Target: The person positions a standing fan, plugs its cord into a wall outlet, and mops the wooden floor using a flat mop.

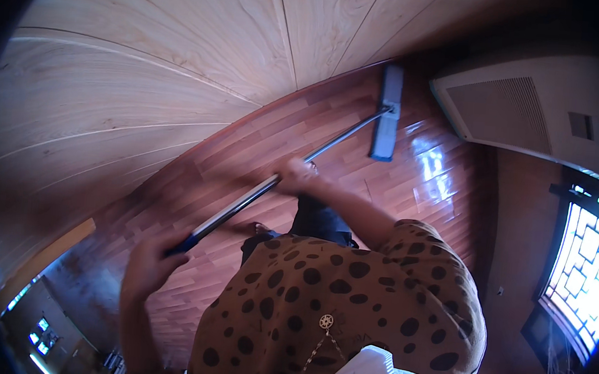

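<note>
Two hands on one long mop handle [264, 188], a straight metal pole, silver along most of its run, dark blue at the near end. Right hand [297, 175] is wrapped shut around the pole about midway along; left hand [147, 263] is closed over the blue end cap, lower and nearer the body. Both grips look like full fists, no slack visible, though motion blur softens the fingers.

Beyond the right grip the pole runs out and away to a flat rectangular mop head [388, 113], grey-blue, lying flat on the floor [358, 156]. Head sits close to the base of the pale wood-panelled wall [147, 69].

Handling judgement: pole is stiff and likely light; smooth metal may slip in a damp palm, so the blue end probably gives the surer hold. The joint at the head looks like it pivots, so the head may swing if lifted. Wide spacing between the grips gives leverage.

Floor is reddish laminate plank, with a glossy sheen past the head. A white vented unit [531, 107] stands just beside that sheen. A latticed window [585, 266] lies well off to the right-grip side.
</note>
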Motion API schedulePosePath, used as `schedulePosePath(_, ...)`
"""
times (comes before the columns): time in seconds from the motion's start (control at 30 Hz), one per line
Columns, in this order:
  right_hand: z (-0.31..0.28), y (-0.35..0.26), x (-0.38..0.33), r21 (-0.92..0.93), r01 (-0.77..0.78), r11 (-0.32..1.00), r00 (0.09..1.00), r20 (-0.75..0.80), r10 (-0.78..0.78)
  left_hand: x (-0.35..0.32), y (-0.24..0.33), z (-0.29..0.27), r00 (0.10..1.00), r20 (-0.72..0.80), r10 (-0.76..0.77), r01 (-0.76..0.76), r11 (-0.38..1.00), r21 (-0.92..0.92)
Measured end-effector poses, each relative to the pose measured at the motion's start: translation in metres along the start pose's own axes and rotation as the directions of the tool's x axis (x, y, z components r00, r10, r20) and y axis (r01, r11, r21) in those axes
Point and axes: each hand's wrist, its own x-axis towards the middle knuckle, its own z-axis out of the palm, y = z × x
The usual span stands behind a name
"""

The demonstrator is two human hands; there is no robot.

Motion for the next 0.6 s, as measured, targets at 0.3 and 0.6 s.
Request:
schedulePosePath(0.3, 0.098, 0.12, 0.033, -0.283, -0.105, 0.953, 0.898, -0.44, -0.031, 0.031, -0.07, 0.096, 0.987, 0.108, 0.119, -0.136, 0.977, 0.167)
schedulePosePath(0.6, 0.33, -0.124, 0.116, -0.374, -0.018, 0.927, 0.984, 0.156, 0.082, -0.149, -0.34, 0.09, 0.989, 0.064, -0.134, 0.139, 0.986, -0.09)
